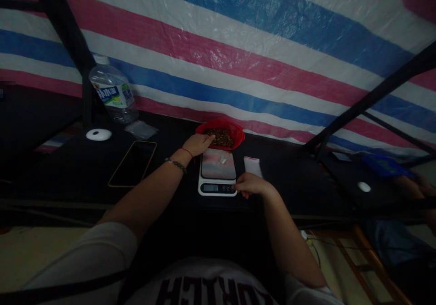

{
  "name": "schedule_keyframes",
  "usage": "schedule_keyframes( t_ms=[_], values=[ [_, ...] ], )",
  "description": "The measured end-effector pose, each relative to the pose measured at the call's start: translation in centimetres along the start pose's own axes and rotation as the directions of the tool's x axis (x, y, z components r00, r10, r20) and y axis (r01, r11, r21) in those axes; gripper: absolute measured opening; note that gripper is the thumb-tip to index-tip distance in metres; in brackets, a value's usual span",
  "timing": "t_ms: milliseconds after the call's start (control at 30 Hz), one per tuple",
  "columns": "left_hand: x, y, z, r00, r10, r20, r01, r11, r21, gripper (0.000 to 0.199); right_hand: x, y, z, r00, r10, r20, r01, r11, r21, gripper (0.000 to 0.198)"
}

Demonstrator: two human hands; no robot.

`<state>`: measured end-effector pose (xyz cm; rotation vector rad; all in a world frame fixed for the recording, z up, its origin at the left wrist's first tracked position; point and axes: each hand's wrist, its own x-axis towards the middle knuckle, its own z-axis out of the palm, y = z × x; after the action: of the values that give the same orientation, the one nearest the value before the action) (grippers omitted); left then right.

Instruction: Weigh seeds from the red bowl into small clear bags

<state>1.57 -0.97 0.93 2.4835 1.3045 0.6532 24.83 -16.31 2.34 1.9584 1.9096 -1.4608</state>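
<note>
My left hand point(202, 142) reaches over the near left edge of a red plastic bag point(240, 135), its fingers stretched out toward the loose brown pieces point(223, 137) inside. Directly in front of the bag sits a white digital kitchen scale point(218, 193) with a lit display; its digits are too small to read. On the scale's platform lies a small clear plastic bag point(224, 158). At the scale's right front corner, my right hand point(250, 185) has its fingers curled, a fingertip touching the button panel. Nothing shows in that hand.
Behind my right hand lies a white packet point(252, 165). To the left are a phone point(133, 164), a white oval device point(98, 134), a clear bag point(141, 129) and a large plastic bottle point(112, 91). A striped sheet point(218, 59) hangs behind. Another person's arm point(412, 187) shows far right.
</note>
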Motion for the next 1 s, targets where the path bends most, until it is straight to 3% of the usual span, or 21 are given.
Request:
schedule_keyframes(
  t_ms=[433,533,633,733,833,933,1000],
  values=[
    [-0.3,0.8,-0.5,1.000,0.013,0.027,-0.012,0.999,-0.032,0.069,-0.7,0.9,-0.4,0.999,-0.051,0.000,0.051,0.997,-0.063,0.035],
    [-0.4,1.1,-0.8,1.000,0.007,0.004,-0.007,1.000,-0.027,0.063,-1.0,1.3,-1.4,0.975,-0.176,-0.139,0.170,0.984,-0.053,0.036],
    [-0.7,1.5,-1.4,0.992,0.122,-0.027,-0.123,0.991,-0.059,0.053,-0.7,1.2,-2.6,0.871,-0.290,-0.397,0.298,0.954,-0.043,0.040],
    [-1.1,2.6,-1.9,0.933,0.360,-0.013,-0.359,0.927,-0.113,0.039,0.5,0.2,-3.7,0.754,-0.360,-0.550,0.360,0.926,-0.114,0.039],
    [-1.5,3.8,-1.9,0.879,0.475,0.034,-0.468,0.875,-0.119,0.041,2.3,-1.7,-5.0,0.667,-0.459,-0.588,0.437,0.879,-0.190,0.031],
    [-1.8,4.5,-1.6,0.858,0.510,0.068,-0.500,0.857,-0.124,0.037,4.8,-4.2,-6.5,0.563,-0.572,-0.597,0.502,0.810,-0.303,0.030],
    [-1.8,4.3,-1.5,0.856,0.513,0.054,-0.504,0.855,-0.124,0.034,6.6,-5.9,-7.3,0.532,-0.628,-0.568,0.488,0.775,-0.401,0.032]
  ],
)
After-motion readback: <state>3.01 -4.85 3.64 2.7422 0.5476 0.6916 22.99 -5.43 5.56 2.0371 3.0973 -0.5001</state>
